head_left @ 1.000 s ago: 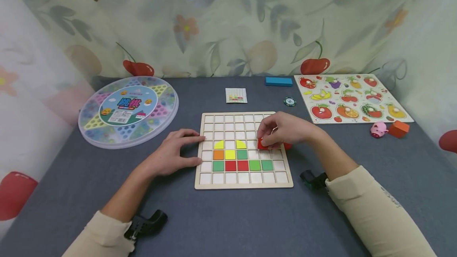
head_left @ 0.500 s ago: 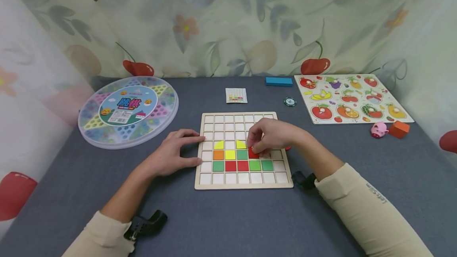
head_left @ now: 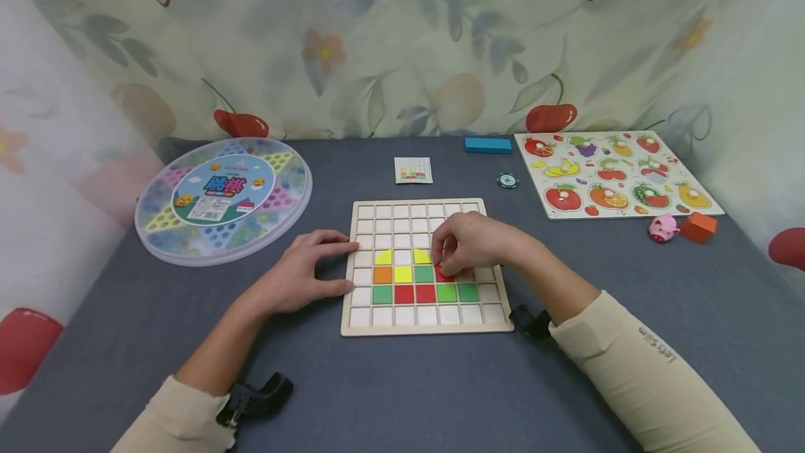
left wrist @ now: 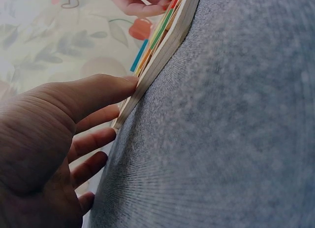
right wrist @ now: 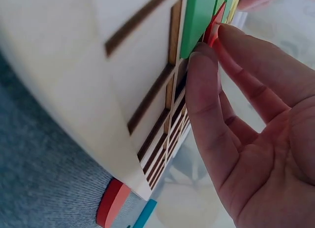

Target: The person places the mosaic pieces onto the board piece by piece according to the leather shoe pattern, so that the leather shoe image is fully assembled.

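The right hand pinches a red tile between thumb and fingertips, seated on the wooden grid board, just right of the green tile. The left hand rests with straight fingers against the board's left edge, well apart from the pinch.

A grid board lies mid-worktop. Left of it sits a round game case; behind it, a small card, a chip and a flat block. To the right lie a fruit puzzle, a pig figure and a cube.
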